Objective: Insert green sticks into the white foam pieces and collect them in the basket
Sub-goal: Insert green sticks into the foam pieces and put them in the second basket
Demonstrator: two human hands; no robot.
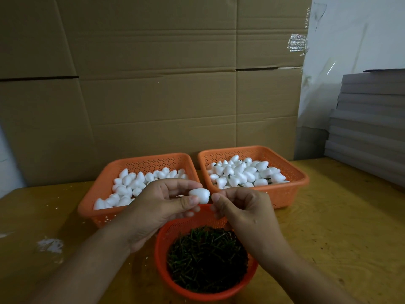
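Lying sideways above the round bowl (pixel 163 268) of green sticks (pixel 206 260), the foam piece (pixel 199 195) points its narrow end left, pinched in the left hand (pixel 162 205). The right hand (pixel 238 207) pinches a stick (pixel 210 197) at its right end. Behind the bowl: left basket (pixel 105 172) of plain foam, right basket (pixel 293 172) of stuck ones.

The baskets (pixel 285 194) were perforated orange plastic, faintly glossy. Behind them stood matt, creased brown cardboard (pixel 153 84). Beneath them, the tabletop (pixel 339 216) was yellowish grained wood. The foam pieces (pixel 241 172) looked smooth, matt white.
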